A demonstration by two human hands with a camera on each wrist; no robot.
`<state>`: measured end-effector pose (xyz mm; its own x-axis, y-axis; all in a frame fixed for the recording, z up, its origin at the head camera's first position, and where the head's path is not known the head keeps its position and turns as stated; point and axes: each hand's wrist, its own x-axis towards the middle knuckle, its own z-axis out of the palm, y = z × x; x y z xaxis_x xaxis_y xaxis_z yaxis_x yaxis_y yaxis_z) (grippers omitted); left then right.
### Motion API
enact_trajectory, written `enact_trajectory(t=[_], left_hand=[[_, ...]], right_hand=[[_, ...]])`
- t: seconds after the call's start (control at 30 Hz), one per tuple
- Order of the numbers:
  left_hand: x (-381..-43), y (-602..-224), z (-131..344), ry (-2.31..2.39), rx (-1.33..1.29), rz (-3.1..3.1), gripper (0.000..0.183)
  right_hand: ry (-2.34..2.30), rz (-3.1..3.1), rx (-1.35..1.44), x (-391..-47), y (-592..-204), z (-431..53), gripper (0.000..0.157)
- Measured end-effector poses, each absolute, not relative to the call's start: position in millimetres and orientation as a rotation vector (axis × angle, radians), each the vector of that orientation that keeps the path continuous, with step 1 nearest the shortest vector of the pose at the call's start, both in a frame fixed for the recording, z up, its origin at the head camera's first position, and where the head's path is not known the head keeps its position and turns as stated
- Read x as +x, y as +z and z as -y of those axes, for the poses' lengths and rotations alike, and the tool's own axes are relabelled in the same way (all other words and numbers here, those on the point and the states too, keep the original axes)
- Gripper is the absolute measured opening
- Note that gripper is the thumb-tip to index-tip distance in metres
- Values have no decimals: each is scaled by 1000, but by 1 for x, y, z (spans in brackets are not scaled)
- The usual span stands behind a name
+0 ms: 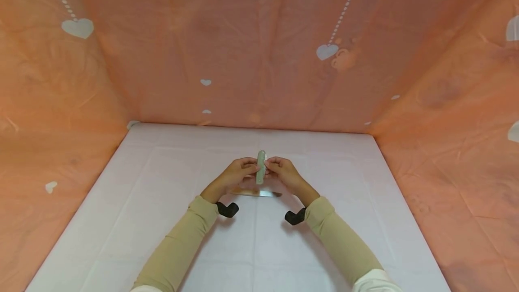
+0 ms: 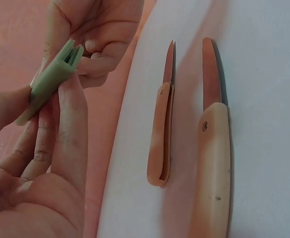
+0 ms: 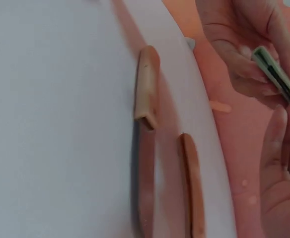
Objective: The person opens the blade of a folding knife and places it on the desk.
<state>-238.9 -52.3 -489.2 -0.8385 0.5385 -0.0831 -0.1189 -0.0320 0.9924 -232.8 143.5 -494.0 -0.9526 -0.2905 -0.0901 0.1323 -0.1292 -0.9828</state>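
Note:
A green-handled folding knife (image 1: 261,168) is held upright over the white table, its slotted edge visible in the left wrist view. My left hand (image 1: 240,172) grips the handle between thumb and fingers. From the other side, my right hand (image 1: 286,174) pinches at its edge with thumb and fingertips. Whether any blade is out of the green handle is hard to tell. Below the hands lie two opened knives with tan handles, a smaller folding knife (image 2: 160,134) and a larger knife (image 2: 214,153). In the head view the hands partly cover this spot.
The white cloth-covered table (image 1: 170,247) reaches back to an orange curtain (image 1: 251,57) with heart prints, which also hangs along both sides. A black wrist mount (image 1: 228,210) sits by the left cuff, and another black mount (image 1: 294,216) by the right.

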Motion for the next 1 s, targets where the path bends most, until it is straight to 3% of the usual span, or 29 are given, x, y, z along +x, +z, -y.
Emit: enact_trajectory(t=[0.23,0.8,1.0], left_hand=[[-237,-493,51,1949,391,-1879,33],[-236,-490,50,1853,404,-1946,31],[-236,-492,50,1853,366,-1914,31]], right_hand=[[-2241,-1864,-155,-230,-501,-143,13],[-2118,-1929,-207,-230,-502,-144,25],[-2101,-1938,-188,-228,-502,-145,22]])
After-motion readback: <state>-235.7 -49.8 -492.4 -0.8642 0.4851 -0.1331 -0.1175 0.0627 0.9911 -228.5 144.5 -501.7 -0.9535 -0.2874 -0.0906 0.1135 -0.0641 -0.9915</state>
